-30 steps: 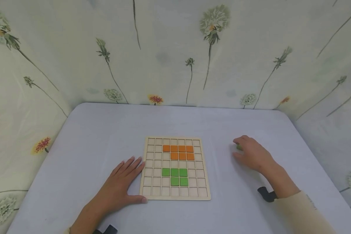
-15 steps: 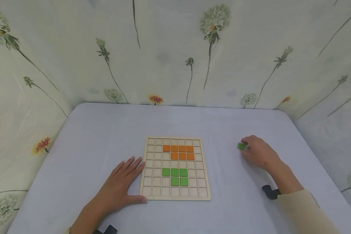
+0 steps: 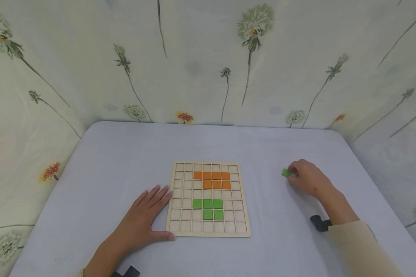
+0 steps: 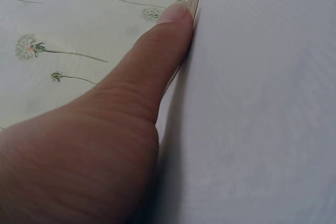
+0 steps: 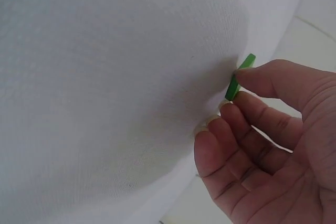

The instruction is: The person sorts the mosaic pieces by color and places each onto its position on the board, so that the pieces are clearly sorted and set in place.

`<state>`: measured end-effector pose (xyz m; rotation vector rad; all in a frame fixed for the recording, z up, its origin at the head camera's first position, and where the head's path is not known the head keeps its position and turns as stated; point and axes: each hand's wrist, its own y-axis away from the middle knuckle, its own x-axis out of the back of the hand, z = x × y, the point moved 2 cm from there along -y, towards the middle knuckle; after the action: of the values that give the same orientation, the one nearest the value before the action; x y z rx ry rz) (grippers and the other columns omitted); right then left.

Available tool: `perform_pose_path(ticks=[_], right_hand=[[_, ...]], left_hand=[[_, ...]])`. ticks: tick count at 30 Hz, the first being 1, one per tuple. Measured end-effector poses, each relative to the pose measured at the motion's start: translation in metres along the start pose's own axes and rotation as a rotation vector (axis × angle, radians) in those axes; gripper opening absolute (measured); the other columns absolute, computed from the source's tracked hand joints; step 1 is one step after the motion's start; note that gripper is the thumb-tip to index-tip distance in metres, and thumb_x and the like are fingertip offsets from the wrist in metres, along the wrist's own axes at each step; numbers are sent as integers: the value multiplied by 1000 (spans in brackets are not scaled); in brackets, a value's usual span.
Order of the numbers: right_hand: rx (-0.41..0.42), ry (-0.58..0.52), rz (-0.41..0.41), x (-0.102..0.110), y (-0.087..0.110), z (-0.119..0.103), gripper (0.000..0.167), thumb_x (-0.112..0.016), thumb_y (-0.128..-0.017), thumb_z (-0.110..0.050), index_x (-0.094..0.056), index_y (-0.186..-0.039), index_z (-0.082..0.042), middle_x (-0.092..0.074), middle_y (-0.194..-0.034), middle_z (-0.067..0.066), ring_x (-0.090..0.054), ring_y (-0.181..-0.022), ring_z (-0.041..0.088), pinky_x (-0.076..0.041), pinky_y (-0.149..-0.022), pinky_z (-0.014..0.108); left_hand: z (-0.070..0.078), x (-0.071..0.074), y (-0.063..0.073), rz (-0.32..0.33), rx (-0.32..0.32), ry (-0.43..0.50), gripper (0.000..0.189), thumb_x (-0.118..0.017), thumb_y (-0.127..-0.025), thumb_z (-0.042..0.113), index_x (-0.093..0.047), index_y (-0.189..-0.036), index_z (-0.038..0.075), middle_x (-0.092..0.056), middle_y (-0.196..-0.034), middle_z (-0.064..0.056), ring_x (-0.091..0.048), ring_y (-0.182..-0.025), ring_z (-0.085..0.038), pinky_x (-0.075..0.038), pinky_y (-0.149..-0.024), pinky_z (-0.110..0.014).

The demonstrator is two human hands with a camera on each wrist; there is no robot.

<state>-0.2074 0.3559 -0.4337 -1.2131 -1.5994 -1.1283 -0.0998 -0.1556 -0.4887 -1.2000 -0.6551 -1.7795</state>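
Observation:
A light wooden grid board [image 3: 244, 215] lies on the table, with orange square tiles [image 3: 216, 176] in its upper part and green square tiles [image 3: 208, 204] lower down. Against the board's left edge rests my left hand [image 3: 140, 221], fingers spread and straight; the thumb [image 4: 168, 30] touches the board's rim in the left wrist view. Off to the right of the board, my right hand [image 3: 308, 177] pinches a loose green tile [image 3: 286, 172] between thumb and forefinger. In the right wrist view this tile [image 5: 242, 74] stands tilted close to the cloth, the other fingers curled beneath.
A white cloth covers the table [image 3: 131, 154]. Behind it hangs a backdrop [image 3: 194, 69] printed with dandelions. A black wrist strap piece [image 3: 320, 223] sits at the right wrist, another [image 3: 129, 271] at the left.
My right hand has shifted slightly right, and the green tile, mostly covered before, now shows between its fingertips. The left hand and board stay in place.

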Motion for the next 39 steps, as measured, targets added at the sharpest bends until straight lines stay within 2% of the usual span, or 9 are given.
perform_pose_path(ticks=[12,26,33,39], right_hand=[[-54,-11,-19,1,1,0,37,-69,-93,-10,-63,-119,15,-66,-109,26,-62,-101,41,-53,-91,60],[-80,-35,-20,-2,2,-6,32,-70,-93,-12,-65,-115,10,-69,-103,20,-63,-94,34,-57,-84,54],[-39,-28,-1,-4,5,-19,31,-71,-90,-10,-66,-115,10,-69,-100,16,-63,-92,31,-57,-82,51],[6,-30,14,-4,9,-35,31,-69,-89,-7,-68,-115,8,-71,-103,16,-63,-92,30,-57,-83,51]], left_hand=[[0,-1,-1,-1,1,-13,117,-65,-75,87,-32,-166,22,-22,-173,5,-11,-161,-21,-8,-130,-44],[0,-1,0,6,5,-17,116,-65,-76,88,-32,-166,22,-22,-173,5,-10,-161,-20,-8,-130,-44],[-2,-2,0,11,7,-23,117,-64,-75,89,-33,-166,24,-22,-173,8,-11,-160,-19,-7,-130,-41],[-2,-3,-1,-5,13,-26,117,-62,-75,90,-31,-167,25,-20,-173,9,-9,-160,-17,-5,-130,-39]])
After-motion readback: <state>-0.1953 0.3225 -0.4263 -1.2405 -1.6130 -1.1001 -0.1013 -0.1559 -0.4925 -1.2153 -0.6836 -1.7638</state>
